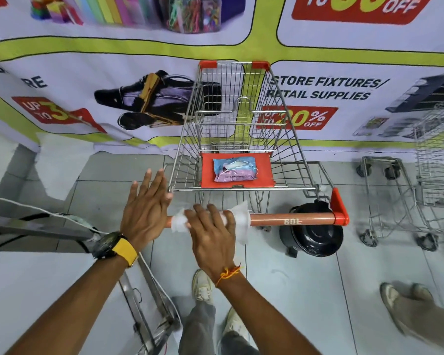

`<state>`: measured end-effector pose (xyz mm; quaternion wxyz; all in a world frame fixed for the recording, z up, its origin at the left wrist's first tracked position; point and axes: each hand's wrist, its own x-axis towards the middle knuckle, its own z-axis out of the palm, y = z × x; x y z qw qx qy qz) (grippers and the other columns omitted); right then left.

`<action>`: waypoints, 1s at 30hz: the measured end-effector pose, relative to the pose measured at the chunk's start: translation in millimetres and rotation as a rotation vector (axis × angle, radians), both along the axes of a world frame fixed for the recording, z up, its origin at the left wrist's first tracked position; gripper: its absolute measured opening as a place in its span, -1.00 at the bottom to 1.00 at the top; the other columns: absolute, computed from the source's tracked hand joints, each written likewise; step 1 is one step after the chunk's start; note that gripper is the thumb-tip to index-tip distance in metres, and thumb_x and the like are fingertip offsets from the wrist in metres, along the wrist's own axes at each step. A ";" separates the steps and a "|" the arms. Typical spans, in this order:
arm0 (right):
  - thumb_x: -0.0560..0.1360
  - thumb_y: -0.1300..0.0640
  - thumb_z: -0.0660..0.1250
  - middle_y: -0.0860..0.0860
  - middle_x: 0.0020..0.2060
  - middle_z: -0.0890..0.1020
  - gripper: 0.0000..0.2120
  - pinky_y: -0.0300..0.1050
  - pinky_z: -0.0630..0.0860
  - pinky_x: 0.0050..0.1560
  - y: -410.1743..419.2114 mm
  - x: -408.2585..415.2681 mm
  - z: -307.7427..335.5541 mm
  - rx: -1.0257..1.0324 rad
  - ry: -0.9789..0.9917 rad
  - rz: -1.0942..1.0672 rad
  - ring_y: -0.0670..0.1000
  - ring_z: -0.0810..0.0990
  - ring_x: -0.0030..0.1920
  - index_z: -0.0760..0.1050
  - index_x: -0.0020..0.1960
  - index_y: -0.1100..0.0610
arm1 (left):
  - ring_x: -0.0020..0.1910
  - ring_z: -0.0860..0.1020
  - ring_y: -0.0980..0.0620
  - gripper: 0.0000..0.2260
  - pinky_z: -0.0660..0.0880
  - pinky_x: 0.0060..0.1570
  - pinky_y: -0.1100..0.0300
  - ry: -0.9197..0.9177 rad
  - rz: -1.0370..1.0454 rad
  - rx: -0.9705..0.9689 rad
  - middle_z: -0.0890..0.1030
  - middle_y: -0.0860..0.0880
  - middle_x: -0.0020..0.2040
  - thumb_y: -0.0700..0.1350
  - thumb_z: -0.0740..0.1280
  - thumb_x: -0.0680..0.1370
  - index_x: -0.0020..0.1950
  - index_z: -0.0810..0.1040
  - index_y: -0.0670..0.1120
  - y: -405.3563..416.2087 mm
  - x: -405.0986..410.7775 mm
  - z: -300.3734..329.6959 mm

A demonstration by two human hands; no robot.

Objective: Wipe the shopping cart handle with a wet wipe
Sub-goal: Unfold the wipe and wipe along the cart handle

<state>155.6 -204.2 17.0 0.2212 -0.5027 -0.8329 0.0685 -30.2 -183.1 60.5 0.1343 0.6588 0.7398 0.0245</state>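
A wire shopping cart stands in front of me with a red-orange handle across the middle of the view. A white wet wipe is wrapped around the left half of that handle. My right hand presses down on the wipe and curls around the bar. My left hand hovers with fingers spread over the handle's left end, holding nothing. A blue and pink pack of wipes lies on the cart's red seat flap.
A printed sale banner hangs on the wall behind the cart. A black round pot-like object sits on the tiled floor under the handle's right end. More carts stand at the right. A metal ladder lies at left; another person's shoes at right.
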 end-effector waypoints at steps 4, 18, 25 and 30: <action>0.64 0.13 0.26 0.01 0.35 0.62 -0.70 0.10 0.46 0.28 15.3 50.5 7.1 0.032 -0.063 0.110 0.13 0.58 0.33 0.52 0.36 0.05 | 0.64 -0.07 -0.05 -0.32 -0.07 0.58 -0.19 -0.009 -0.011 0.008 0.03 0.00 0.65 0.20 -0.26 0.59 0.62 0.08 -0.11 1.9 -10.1 2.3; 0.35 0.28 0.52 0.02 0.41 0.57 -0.50 0.12 0.64 -0.12 91.2 300.8 86.6 -0.135 -0.306 -0.373 0.27 0.64 0.11 0.58 0.27 0.07 | 0.62 0.09 -0.17 -0.26 -0.13 0.56 -0.18 0.111 -0.271 0.044 0.13 -0.15 0.63 0.24 -0.26 0.61 0.59 0.16 -0.22 39.9 61.3 32.8; 0.43 0.32 0.42 0.21 -0.25 0.67 -0.93 -0.08 0.33 -0.32 104.3 343.2 112.2 -0.230 -0.225 -0.582 0.32 0.66 -0.24 0.60 -0.23 0.22 | 0.63 -0.16 -0.07 -0.24 -0.12 0.59 -0.19 0.029 -0.506 0.100 -0.10 -0.05 0.65 0.28 -0.41 0.57 0.63 -0.06 -0.14 111.8 145.4 47.5; 0.45 0.33 0.38 0.23 -0.11 0.69 -0.91 0.06 0.54 -0.17 96.3 361.7 110.5 -0.348 -0.270 -0.685 0.33 0.66 -0.12 0.63 -0.07 0.25 | 0.60 -0.32 -0.02 -0.30 -0.30 0.58 -0.09 0.012 -0.637 0.105 -0.23 -0.01 0.64 0.30 -0.35 0.59 0.62 -0.20 -0.08 159.2 195.1 51.3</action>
